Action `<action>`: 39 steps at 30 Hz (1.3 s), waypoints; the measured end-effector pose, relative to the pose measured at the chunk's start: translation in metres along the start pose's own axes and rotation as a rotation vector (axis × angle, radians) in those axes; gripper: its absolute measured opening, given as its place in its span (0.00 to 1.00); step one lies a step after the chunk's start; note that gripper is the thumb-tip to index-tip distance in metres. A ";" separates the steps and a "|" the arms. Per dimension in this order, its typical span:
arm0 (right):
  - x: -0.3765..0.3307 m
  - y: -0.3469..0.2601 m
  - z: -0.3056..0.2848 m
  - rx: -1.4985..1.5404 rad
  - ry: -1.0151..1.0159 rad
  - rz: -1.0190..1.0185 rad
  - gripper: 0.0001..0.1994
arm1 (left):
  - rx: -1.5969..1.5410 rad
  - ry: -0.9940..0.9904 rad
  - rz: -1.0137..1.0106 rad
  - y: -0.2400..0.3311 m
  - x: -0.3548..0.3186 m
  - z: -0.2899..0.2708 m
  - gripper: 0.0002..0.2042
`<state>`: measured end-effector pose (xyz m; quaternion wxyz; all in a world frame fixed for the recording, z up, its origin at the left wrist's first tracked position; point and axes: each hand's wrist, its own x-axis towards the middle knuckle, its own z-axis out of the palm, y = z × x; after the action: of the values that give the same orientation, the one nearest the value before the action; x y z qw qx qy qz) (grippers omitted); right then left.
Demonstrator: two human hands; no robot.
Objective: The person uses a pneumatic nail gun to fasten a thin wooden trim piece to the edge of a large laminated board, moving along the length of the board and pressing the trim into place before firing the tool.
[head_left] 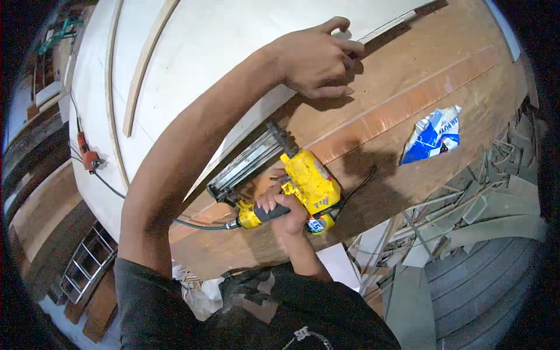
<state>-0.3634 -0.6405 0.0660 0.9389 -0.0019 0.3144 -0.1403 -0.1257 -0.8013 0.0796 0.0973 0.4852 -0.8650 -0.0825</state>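
My left arm reaches across from the lower left. Its hand, my left hand (324, 61), lies over the edge of a large white panel (227, 35), fingers bent and spread apart, thumb stretched out. A pale strip (389, 27) runs along that edge beside the fingertips. Below, my right hand (286, 213) is wrapped round the black grip of a yellow nail gun (312, 181). The gun's long metal magazine (248, 163) points toward the panel edge, and its nose sits just below my left wrist. An air hose (201, 226) joins the grip's end.
Two thin wooden strips (146, 70) lie on the panel. A red-orange tool (88, 153) with a cord rests at its left. On the brown wooden worktop (466, 81) lies a torn blue-and-white packet (433, 137). Scrap pieces (496, 186) are heaped at the right; a metal ladder (87, 262) stands lower left.
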 end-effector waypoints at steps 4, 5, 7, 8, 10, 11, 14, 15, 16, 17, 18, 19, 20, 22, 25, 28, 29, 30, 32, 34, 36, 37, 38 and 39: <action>0.006 -0.011 0.008 0.030 0.006 -0.027 0.25 | -0.007 0.033 0.021 -0.009 0.006 0.001 0.17; 0.006 -0.012 0.009 0.054 0.014 -0.017 0.25 | -0.022 0.097 0.051 -0.009 0.006 0.001 0.18; 0.006 -0.012 0.002 0.100 -0.034 -0.002 0.23 | -0.047 0.165 0.077 -0.008 0.007 0.001 0.18; 0.004 -0.010 -0.003 0.098 -0.023 0.000 0.23 | -0.055 0.072 0.060 -0.008 0.010 -0.002 0.17; 0.000 -0.006 -0.009 0.103 0.040 0.061 0.22 | -0.069 -0.024 0.032 -0.008 0.010 0.000 0.15; 0.002 -0.004 -0.008 0.095 -0.042 0.020 0.21 | -0.081 0.079 0.043 -0.009 0.009 0.002 0.18; 0.001 -0.013 0.007 -0.008 0.019 0.007 0.20 | -0.099 0.142 0.046 -0.008 0.004 -0.003 0.21; 0.000 -0.014 0.008 -0.009 0.029 0.013 0.20 | -0.097 0.099 0.046 -0.008 0.003 -0.004 0.21; 0.000 -0.014 0.009 -0.001 0.035 0.033 0.20 | -0.101 0.102 0.041 -0.009 0.002 -0.001 0.21; 0.000 -0.015 0.010 0.006 0.041 0.053 0.21 | -0.114 0.187 0.047 -0.009 0.002 0.002 0.20; -0.001 -0.015 0.009 0.003 0.045 0.057 0.21 | -0.127 0.271 0.053 -0.010 0.001 0.005 0.20; -0.002 -0.015 0.007 0.031 0.060 0.081 0.21 | -0.133 0.270 0.052 -0.010 0.001 0.005 0.20; -0.002 -0.015 0.005 0.059 0.074 0.106 0.21 | -0.116 0.242 0.044 -0.010 0.000 0.006 0.19; -0.004 -0.014 0.004 0.057 0.090 0.122 0.21 | -0.107 0.218 0.032 -0.009 0.000 0.005 0.19; -0.002 -0.018 0.011 -0.016 0.075 0.108 0.21 | -0.098 0.145 -0.046 -0.008 0.000 0.003 0.17; -0.003 -0.017 0.009 -0.079 0.045 0.066 0.21 | -0.163 0.196 -0.036 -0.009 0.002 0.002 0.17; -0.003 -0.015 0.008 -0.074 0.044 0.053 0.21 | -0.161 0.119 -0.048 -0.008 0.003 -0.003 0.17; -0.003 -0.015 0.008 -0.073 0.045 0.052 0.21 | -0.160 0.042 -0.058 -0.007 0.005 -0.007 0.17; -0.002 -0.015 0.011 -0.089 0.085 0.056 0.20 | -0.100 0.105 -0.060 -0.006 0.002 0.000 0.17; -0.003 -0.015 0.010 -0.105 0.086 0.081 0.20 | -0.039 0.165 -0.061 -0.007 0.001 0.005 0.17; -0.003 -0.015 0.010 -0.119 0.084 0.111 0.20 | -0.225 0.101 -0.066 -0.007 0.002 0.008 0.11; -0.003 -0.016 0.010 -0.094 0.088 0.102 0.19 | -0.230 0.104 -0.062 -0.007 0.004 0.003 0.11; -0.004 -0.017 0.010 -0.069 0.092 0.094 0.19 | -0.212 0.027 -0.064 -0.008 0.005 -0.003 0.11; -0.004 -0.017 0.009 -0.068 0.098 0.091 0.19 | -0.194 -0.050 -0.066 -0.007 0.006 -0.008 0.10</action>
<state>-0.3658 -0.6561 0.0771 0.9271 -0.0126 0.3645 -0.0864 -0.1211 -0.8109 0.0857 0.1194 0.4998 -0.8386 -0.1809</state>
